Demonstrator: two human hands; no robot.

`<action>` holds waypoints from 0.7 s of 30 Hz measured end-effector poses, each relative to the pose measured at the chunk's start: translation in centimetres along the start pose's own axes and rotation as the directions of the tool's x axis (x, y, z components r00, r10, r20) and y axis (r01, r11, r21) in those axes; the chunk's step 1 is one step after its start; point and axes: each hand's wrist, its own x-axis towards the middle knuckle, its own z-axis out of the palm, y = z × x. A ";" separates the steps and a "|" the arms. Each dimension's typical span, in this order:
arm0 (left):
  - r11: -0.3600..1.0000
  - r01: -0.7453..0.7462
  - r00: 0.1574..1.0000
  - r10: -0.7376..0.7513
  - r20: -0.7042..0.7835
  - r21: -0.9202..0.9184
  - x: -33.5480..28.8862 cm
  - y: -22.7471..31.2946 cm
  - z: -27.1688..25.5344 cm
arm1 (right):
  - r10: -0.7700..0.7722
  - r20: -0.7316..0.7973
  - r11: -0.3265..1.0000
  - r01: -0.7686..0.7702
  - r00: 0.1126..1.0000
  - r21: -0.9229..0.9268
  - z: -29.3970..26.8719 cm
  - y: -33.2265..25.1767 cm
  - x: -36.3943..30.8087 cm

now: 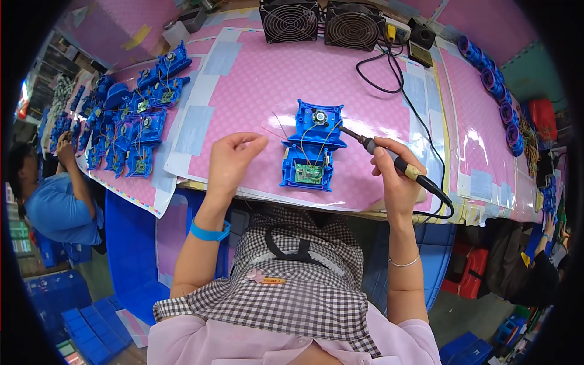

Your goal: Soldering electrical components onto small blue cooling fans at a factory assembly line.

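Soldering iron (389, 159) gripped pen-style in our right hand (395, 176), tip just beyond fingers at blue housing (313, 146) on counter (255, 79). Left hand (231, 159) fingers pinched on thin wire (277, 131), we judge. Risks: hot tip slips onto plastic or yellow leads; trailing cord (401, 91) snags, jerks iron.

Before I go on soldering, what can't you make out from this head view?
- Iron tip: too small to tell whether it touches the blue housing.
- Left hand: the thin wire it pinches is barely visible.
- Circuit board: joints too small.
- Right hand: its fingers hide the iron's grip.
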 end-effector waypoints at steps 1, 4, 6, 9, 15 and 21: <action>1.000 0.001 1.000 -0.001 -0.006 0.000 0.1 0.1 0.6 | -0.001 0.006 1.000 0.001 1.000 0.002 0.2 0.0 0.0; 0.996 -0.068 0.998 0.068 -0.005 -0.060 1.3 0.8 2.6 | 0.021 -0.010 1.000 -0.021 1.000 -0.010 0.2 0.1 0.0; 0.998 -0.064 0.998 0.064 0.029 0.007 2.1 1.2 3.1 | 0.019 -0.022 1.000 -0.019 1.000 -0.001 0.4 0.1 -0.1; 0.969 -0.214 0.977 0.213 0.024 0.127 2.0 2.3 4.2 | 0.012 -0.007 1.000 -0.012 1.000 -0.002 0.4 0.4 -0.2; 0.966 -0.256 0.965 0.255 0.063 0.018 2.0 3.5 5.9 | 0.028 0.004 1.000 -0.028 1.000 0.008 0.3 1.0 -0.3; 0.913 -0.367 0.920 0.328 0.215 0.180 1.6 4.6 6.3 | 0.041 0.026 0.999 -0.041 0.999 0.006 0.1 1.2 -0.2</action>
